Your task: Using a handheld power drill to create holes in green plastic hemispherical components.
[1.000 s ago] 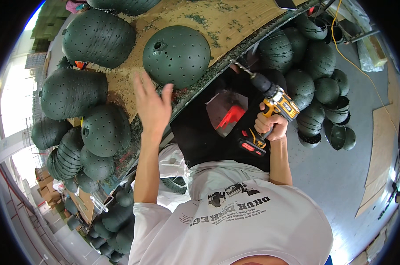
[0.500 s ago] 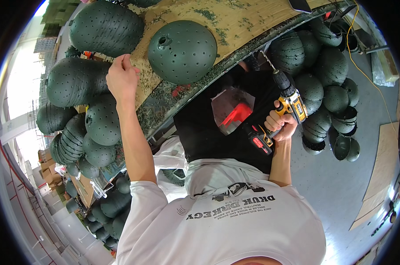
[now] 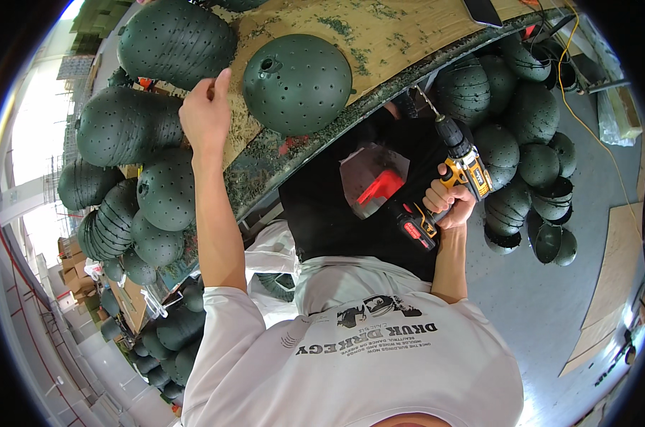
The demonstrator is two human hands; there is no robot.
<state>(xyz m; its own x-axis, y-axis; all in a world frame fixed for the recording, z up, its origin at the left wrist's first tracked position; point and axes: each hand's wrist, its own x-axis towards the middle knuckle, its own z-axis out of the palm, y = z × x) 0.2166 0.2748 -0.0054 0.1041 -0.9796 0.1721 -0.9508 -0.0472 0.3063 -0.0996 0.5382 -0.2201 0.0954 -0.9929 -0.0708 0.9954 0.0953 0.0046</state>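
Observation:
A dark green dome (image 3: 301, 89), dotted with small holes and with one larger raised hole, sits on the bench. My left hand (image 3: 206, 117) hovers just left of it, apart from it in the picture. One finger points up and the others curl loosely, with nothing visible in them. Beside this hand stand stacks of nested green domes, an upper stack (image 3: 176, 44) and a lower one (image 3: 127, 127). My right hand (image 3: 451, 203) grips a yellow and black cordless drill (image 3: 468, 167) off the bench's near edge. Its bit slants up and left, touching no dome.
Green shavings lie on the brown sheet (image 3: 401, 39) covering the bench. A phone (image 3: 483, 11) rests at the far edge. More nested domes (image 3: 539, 164) fill the floor at right, near a yellow cable (image 3: 586, 124) and flat cardboard (image 3: 607, 277). Further stacks (image 3: 180, 327) stand lower left.
My left hand has shifted slightly right and up, and one finger now points up more. The drill stays in my right hand, almost unmoved. The dome has not visibly moved on the bench.

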